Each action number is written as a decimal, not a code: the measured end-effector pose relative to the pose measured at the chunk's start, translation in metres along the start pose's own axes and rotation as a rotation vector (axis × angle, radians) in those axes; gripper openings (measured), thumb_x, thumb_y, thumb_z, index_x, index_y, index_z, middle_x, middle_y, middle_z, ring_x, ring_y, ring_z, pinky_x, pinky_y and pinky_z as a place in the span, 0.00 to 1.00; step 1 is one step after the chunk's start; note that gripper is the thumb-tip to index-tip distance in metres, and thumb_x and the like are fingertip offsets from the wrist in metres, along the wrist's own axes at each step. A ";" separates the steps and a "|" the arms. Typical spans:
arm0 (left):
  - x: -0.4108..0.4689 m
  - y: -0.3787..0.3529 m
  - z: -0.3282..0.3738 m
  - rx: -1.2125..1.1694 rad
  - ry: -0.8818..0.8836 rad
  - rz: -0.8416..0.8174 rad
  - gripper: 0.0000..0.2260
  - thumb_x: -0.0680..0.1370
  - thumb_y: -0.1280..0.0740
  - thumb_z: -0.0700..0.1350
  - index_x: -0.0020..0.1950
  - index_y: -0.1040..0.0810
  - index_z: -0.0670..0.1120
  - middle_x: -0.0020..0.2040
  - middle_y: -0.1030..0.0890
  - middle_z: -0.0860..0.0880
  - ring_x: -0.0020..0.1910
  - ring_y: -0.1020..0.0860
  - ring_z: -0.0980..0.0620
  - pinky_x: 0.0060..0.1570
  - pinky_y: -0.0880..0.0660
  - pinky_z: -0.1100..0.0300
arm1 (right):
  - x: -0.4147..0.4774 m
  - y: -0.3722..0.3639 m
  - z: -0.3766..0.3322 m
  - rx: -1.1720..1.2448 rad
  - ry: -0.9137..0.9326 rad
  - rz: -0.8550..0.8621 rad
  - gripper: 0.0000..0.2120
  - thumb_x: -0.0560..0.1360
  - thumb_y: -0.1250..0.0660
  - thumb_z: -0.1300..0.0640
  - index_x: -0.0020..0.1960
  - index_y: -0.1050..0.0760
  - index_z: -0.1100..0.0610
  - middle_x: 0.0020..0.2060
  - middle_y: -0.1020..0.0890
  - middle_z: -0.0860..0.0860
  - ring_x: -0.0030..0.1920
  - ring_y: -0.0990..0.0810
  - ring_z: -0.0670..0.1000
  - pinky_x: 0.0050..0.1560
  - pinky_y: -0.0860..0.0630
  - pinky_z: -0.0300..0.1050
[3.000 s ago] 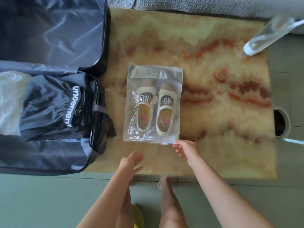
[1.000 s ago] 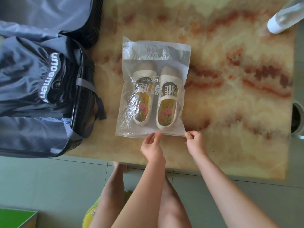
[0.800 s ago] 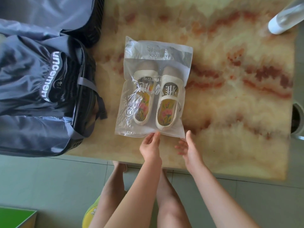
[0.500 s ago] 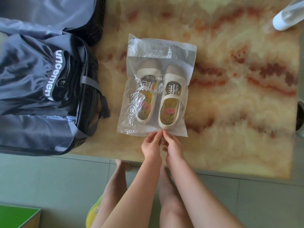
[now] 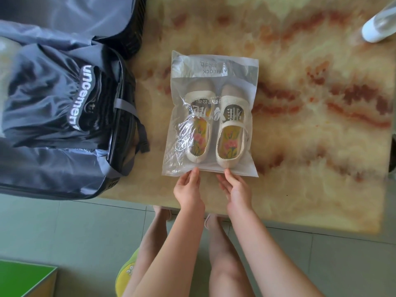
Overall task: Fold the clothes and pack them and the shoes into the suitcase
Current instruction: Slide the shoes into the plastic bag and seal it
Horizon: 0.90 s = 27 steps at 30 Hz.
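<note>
A pair of cream shoes (image 5: 230, 133) with flowered insoles lies inside a clear zip bag (image 5: 214, 67) flat on the marble table (image 5: 310, 146). My left hand (image 5: 188, 194) and my right hand (image 5: 237, 191) are at the bag's near edge, a short way apart. Their stretched fingertips touch the sealing strip and neither hand lifts the bag. The open dark suitcase (image 5: 64, 168) lies to the left on the table's corner. It holds a folded black garment (image 5: 53, 99) with white lettering.
A clear bottle (image 5: 379, 26) lies at the table's far right corner. The table's near edge is just behind my hands, with tiled floor below. A green box (image 5: 23, 277) stands on the floor at the lower left. My legs and a yellow slipper (image 5: 126, 275) show under the table edge.
My right hand came in from the bag's right corner to meet the left at the middle of the near edge. Both hands have now slid a little apart along that edge.
</note>
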<state>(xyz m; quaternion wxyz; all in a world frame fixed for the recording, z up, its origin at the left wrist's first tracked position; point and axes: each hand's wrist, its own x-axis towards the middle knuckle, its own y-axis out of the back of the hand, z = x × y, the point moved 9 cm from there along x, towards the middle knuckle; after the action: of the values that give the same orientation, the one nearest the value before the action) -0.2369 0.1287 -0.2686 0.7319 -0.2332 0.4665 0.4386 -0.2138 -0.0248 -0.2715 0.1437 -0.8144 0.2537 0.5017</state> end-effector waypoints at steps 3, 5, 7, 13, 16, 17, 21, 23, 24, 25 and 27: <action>-0.003 0.011 0.020 -0.023 -0.032 0.032 0.10 0.75 0.30 0.37 0.55 0.24 0.36 0.46 0.20 0.45 0.43 0.21 0.54 0.53 0.23 0.63 | -0.007 -0.001 -0.007 0.006 0.023 0.003 0.03 0.74 0.31 0.63 0.45 0.22 0.56 0.43 0.18 0.50 0.42 0.17 0.47 0.40 0.29 0.38; -0.004 0.017 0.035 -0.029 -0.058 0.028 0.09 0.76 0.30 0.37 0.54 0.23 0.38 0.45 0.20 0.46 0.42 0.21 0.55 0.53 0.23 0.62 | -0.009 0.002 -0.015 0.011 0.047 0.010 0.04 0.75 0.32 0.62 0.44 0.23 0.55 0.43 0.18 0.50 0.41 0.17 0.46 0.38 0.31 0.37; -0.006 0.023 0.051 -0.014 -0.085 0.022 0.07 0.76 0.30 0.37 0.53 0.23 0.38 0.43 0.20 0.47 0.41 0.20 0.55 0.53 0.23 0.61 | -0.014 0.002 -0.023 -0.014 0.065 -0.002 0.04 0.75 0.32 0.62 0.44 0.24 0.55 0.43 0.18 0.50 0.41 0.17 0.45 0.38 0.31 0.38; -0.008 0.028 0.078 -0.051 -0.103 0.021 0.03 0.76 0.30 0.36 0.47 0.22 0.41 0.46 0.20 0.46 0.43 0.21 0.54 0.56 0.24 0.59 | -0.024 -0.003 -0.031 -0.009 0.061 -0.010 0.04 0.75 0.32 0.62 0.45 0.24 0.54 0.41 0.18 0.47 0.42 0.17 0.46 0.40 0.30 0.38; -0.009 0.030 0.085 -0.044 -0.122 0.032 0.03 0.76 0.30 0.36 0.49 0.22 0.41 0.48 0.20 0.46 0.46 0.20 0.52 0.55 0.23 0.58 | -0.028 -0.006 -0.032 -0.011 0.064 -0.016 0.03 0.75 0.32 0.62 0.45 0.24 0.55 0.41 0.18 0.48 0.41 0.17 0.46 0.41 0.29 0.38; -0.009 0.030 0.087 -0.041 -0.129 0.034 0.04 0.76 0.31 0.36 0.50 0.22 0.40 0.48 0.20 0.46 0.47 0.21 0.52 0.54 0.23 0.59 | -0.029 -0.006 -0.032 -0.010 0.067 -0.017 0.03 0.75 0.32 0.62 0.45 0.24 0.55 0.41 0.18 0.48 0.42 0.17 0.46 0.41 0.29 0.38; -0.010 0.030 0.093 -0.025 -0.161 0.036 0.11 0.76 0.32 0.35 0.58 0.23 0.38 0.45 0.20 0.49 0.47 0.20 0.52 0.48 0.22 0.64 | -0.032 -0.008 -0.032 0.011 0.055 -0.016 0.03 0.75 0.32 0.63 0.45 0.24 0.56 0.41 0.18 0.50 0.44 0.17 0.49 0.44 0.27 0.39; -0.011 0.031 0.097 -0.013 -0.177 0.046 0.12 0.76 0.32 0.35 0.60 0.24 0.38 0.44 0.21 0.49 0.46 0.20 0.52 0.46 0.21 0.65 | -0.033 -0.009 -0.031 0.039 0.039 -0.019 0.03 0.75 0.32 0.64 0.45 0.24 0.57 0.42 0.18 0.51 0.46 0.17 0.51 0.46 0.25 0.41; -0.012 0.032 0.098 -0.009 -0.185 0.048 0.12 0.77 0.32 0.35 0.60 0.25 0.39 0.44 0.22 0.49 0.48 0.20 0.50 0.46 0.21 0.65 | -0.034 -0.010 -0.030 0.056 0.037 -0.022 0.03 0.75 0.32 0.65 0.45 0.24 0.58 0.43 0.18 0.52 0.46 0.17 0.51 0.48 0.23 0.42; -0.012 0.031 0.100 -0.005 -0.195 0.044 0.11 0.77 0.33 0.35 0.59 0.25 0.40 0.45 0.22 0.49 0.49 0.21 0.49 0.45 0.21 0.65 | -0.036 -0.011 -0.031 0.071 0.039 -0.024 0.03 0.75 0.33 0.65 0.45 0.25 0.59 0.43 0.18 0.52 0.46 0.17 0.52 0.49 0.22 0.44; -0.015 0.029 0.106 0.021 -0.218 0.015 0.09 0.78 0.34 0.35 0.57 0.24 0.42 0.46 0.21 0.49 0.52 0.21 0.48 0.44 0.20 0.65 | -0.040 -0.013 -0.033 0.105 0.051 -0.033 0.03 0.76 0.33 0.66 0.45 0.25 0.61 0.42 0.19 0.54 0.46 0.17 0.53 0.50 0.21 0.48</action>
<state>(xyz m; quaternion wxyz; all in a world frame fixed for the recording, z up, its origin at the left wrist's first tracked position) -0.2136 0.2161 -0.2047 0.7774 -0.1727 0.3905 0.4619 -0.1962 -0.0195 -0.2212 0.1881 -0.8221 0.2700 0.4645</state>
